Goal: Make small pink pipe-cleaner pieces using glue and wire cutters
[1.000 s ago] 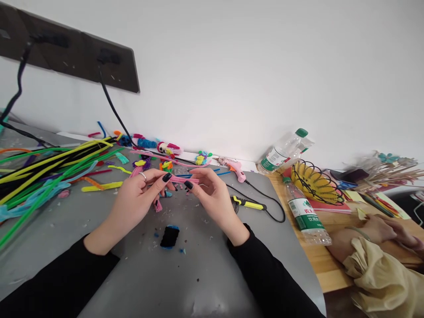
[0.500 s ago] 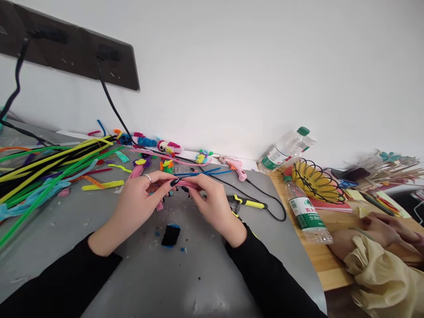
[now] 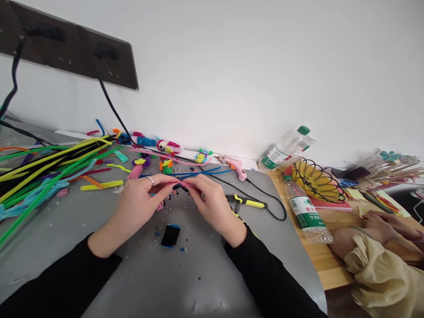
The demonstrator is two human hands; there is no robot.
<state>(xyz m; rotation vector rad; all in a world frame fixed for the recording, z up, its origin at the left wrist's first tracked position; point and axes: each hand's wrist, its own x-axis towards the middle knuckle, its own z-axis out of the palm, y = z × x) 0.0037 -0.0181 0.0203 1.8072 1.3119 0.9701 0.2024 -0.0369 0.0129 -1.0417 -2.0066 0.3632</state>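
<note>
Fingertips of both hands meet above the grey table mat. My left hand (image 3: 139, 198), with a ring on it, pinches a pink pipe cleaner (image 3: 180, 182). On the same pink piece, my right hand (image 3: 212, 203) is closed from the other side, thumbs almost touching. Most of the piece is hidden by the fingers. Below the hands lies a small black fuzzy rectangle (image 3: 171, 236) with blue edges. Just right of my right hand rest yellow-and-black pliers (image 3: 248, 202). Behind are blue pipe cleaners (image 3: 215, 171) and a pink glue gun (image 3: 239, 168).
Many coloured pipe cleaners (image 3: 59, 163) are heaped at left. Small fuzzy figures (image 3: 145, 140) line the wall. Plastic bottles (image 3: 306, 212) and a yellow wire basket (image 3: 314, 181) stand on the wooden table (image 3: 331, 269), where another person's hands (image 3: 380, 225) work. A black cord (image 3: 111, 104) hangs from the socket panel.
My fingertips have drawn closer together on the pink pipe cleaner, and less of it shows between them. The arms have barely moved.
</note>
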